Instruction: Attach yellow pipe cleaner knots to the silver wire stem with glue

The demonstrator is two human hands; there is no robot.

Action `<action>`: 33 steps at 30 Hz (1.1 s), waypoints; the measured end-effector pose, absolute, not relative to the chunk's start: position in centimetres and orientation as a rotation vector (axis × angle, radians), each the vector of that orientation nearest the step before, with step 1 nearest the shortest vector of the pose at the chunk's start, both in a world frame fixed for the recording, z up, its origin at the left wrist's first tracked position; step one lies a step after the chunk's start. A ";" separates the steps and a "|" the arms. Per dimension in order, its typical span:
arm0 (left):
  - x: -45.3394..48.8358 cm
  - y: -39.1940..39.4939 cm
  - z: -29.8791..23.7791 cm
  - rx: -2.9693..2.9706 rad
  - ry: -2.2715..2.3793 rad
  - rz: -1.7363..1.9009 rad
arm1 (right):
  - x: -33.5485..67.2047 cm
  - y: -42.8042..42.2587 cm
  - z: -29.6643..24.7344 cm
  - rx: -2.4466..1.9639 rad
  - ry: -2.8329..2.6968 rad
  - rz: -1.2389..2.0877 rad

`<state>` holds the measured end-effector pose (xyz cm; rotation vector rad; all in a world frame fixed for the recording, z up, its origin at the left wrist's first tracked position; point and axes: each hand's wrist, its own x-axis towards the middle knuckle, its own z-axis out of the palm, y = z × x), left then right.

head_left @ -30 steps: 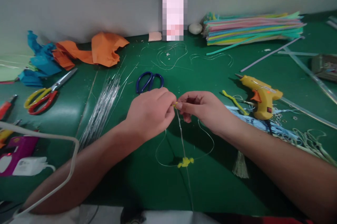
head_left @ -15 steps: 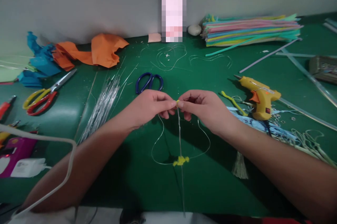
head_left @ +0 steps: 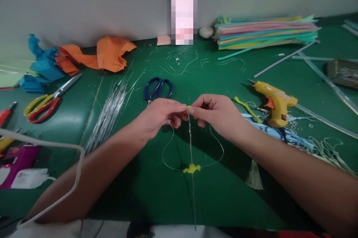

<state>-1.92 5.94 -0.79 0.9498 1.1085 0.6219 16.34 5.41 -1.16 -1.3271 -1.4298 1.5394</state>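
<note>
Over the middle of the table, my left hand (head_left: pixel 165 113) and my right hand (head_left: pixel 211 110) meet fingertip to fingertip, both pinching. Between them shows a small yellow piece (head_left: pixel 188 109) at the top of a thin twisted wire (head_left: pixel 190 137). The wire runs down toward me, past a cluster of yellow bits (head_left: pixel 191 168), to a bare lower end. Thin strands loop out from the cluster on both sides and curve up to my hands. Blue-handled scissors (head_left: pixel 158 88) lie just beyond my left hand, their blades partly hidden by it.
Silver wires (head_left: pixel 109 109) and red-and-yellow scissors (head_left: pixel 46 107) lie to the left, near crumpled orange paper (head_left: pixel 112 53). On the right are a yellow glue gun (head_left: pixel 275 102), tassels (head_left: pixel 254 176) and bundled pipe cleaners (head_left: pixel 265 33). A phone (head_left: pixel 182 14) leans against the wall.
My left hand has turned slightly and dropped a little, uncovering more of the blue-handled scissors. The yellow cluster has risen very slightly. Both hands still pinch at the same spot.
</note>
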 end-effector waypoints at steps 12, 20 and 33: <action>-1.4 5.9 -1.3 0.872 1.168 0.663 | 15.9 5.5 -0.5 -1.505 -1.476 1.454; -0.8 5.8 -2.1 0.803 1.179 0.734 | 16.0 5.8 -0.7 -1.543 -1.519 1.382; -0.7 6.1 -2.8 0.763 1.175 0.775 | 15.8 5.7 -0.8 -1.558 -1.528 1.349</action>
